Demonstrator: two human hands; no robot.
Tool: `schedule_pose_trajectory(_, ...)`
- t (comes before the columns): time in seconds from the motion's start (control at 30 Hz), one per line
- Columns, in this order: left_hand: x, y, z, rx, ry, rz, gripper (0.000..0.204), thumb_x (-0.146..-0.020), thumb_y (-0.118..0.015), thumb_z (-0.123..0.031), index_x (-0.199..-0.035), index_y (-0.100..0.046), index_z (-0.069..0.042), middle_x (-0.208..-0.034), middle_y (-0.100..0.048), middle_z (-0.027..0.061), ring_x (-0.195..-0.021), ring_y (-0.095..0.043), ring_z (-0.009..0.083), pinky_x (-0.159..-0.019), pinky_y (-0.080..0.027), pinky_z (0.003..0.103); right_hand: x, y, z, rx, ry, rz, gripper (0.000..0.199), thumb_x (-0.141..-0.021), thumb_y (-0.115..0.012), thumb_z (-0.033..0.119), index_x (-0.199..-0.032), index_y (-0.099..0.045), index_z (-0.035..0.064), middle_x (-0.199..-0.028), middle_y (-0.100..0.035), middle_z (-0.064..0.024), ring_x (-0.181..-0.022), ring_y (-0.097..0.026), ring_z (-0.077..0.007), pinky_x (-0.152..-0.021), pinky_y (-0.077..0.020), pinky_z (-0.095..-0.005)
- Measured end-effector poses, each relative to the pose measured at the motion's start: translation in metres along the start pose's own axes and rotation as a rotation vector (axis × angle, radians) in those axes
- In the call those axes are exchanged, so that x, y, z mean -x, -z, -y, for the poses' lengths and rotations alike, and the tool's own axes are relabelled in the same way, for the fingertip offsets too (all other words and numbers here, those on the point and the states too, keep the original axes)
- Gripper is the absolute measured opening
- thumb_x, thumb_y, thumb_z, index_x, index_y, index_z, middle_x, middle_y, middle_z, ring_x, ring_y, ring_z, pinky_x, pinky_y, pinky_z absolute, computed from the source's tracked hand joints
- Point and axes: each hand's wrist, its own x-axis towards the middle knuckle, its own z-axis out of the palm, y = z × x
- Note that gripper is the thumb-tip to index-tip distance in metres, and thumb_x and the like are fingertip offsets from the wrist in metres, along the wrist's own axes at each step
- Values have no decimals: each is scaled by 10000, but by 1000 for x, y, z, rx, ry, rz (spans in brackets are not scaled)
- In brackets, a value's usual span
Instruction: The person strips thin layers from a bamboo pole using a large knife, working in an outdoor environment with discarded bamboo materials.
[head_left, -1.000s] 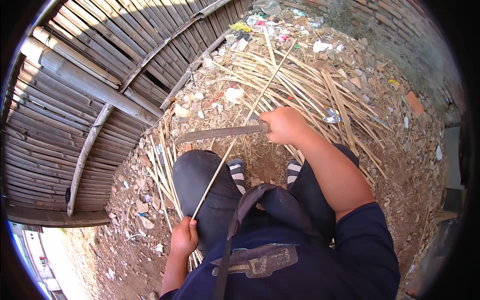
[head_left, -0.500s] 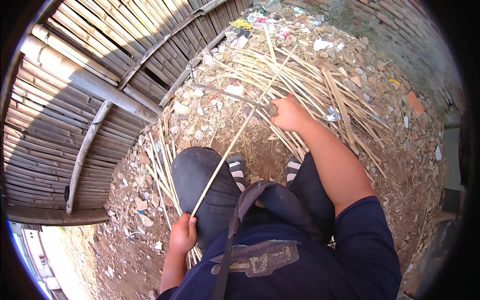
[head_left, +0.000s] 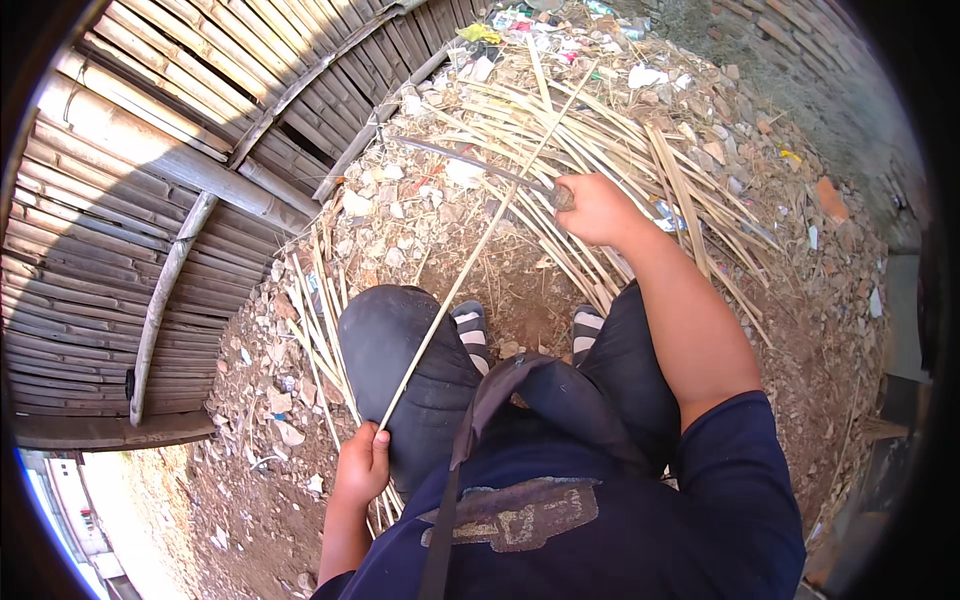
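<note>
Strip (head_left: 446, 305) of pale split cane or bamboo slants from seven o'clock up to one o'clock, its lower end in the left hand (head_left: 361, 465) and its far end over a pile of strips (head_left: 610, 150). The left hand, at seven o'clock beside a trousered knee (head_left: 385, 340), is closed round the strip with its thumb laid along the top. The right hand, at two o'clock, has its fingers wrapped fully round the handle of a knife (head_left: 455, 156), whose long dark blade points toward ten o'clock. The blade crosses the strip just beside the right hand; whether the two touch, I cannot tell.

The pile fans out across rubble at one o'clock, while a smaller bundle (head_left: 335, 368) lies at eight, just outside the knee. Two striped sandals (head_left: 470, 338) show near the centre, between the knees. A fence of bamboo poles (head_left: 110, 290) fills nine to eleven o'clock, and a brick wall (head_left: 800, 45) stands at two. Yellow plastic (head_left: 478, 33) lies at twelve, and an orange brick piece (head_left: 830, 198) between two and three.
</note>
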Motion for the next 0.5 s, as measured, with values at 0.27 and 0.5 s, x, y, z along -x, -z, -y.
schedule_pose_trajectory(0.27,-9,22,14,174,122,232,434,-1097,-483,-365,-838,-562,-26,-638,-516,70,-622,-503,164,-601,-425,341,18,-14,57,259,346,226,265,-726,-754,186,-968,-694,98,-793,-704,-162,-806,-699,-387,-716,-548,-495)
schedule_pose_trajectory(0.5,-8,18,15,216,116,208,434,-1096,-487,-352,-831,-574,-19,-637,-529,73,-610,-513,172,-603,-436,340,18,-13,51,186,212,159,243,-741,-739,177,-966,-694,96,-768,-692,-177,-794,-698,-394,-716,-553,-502)
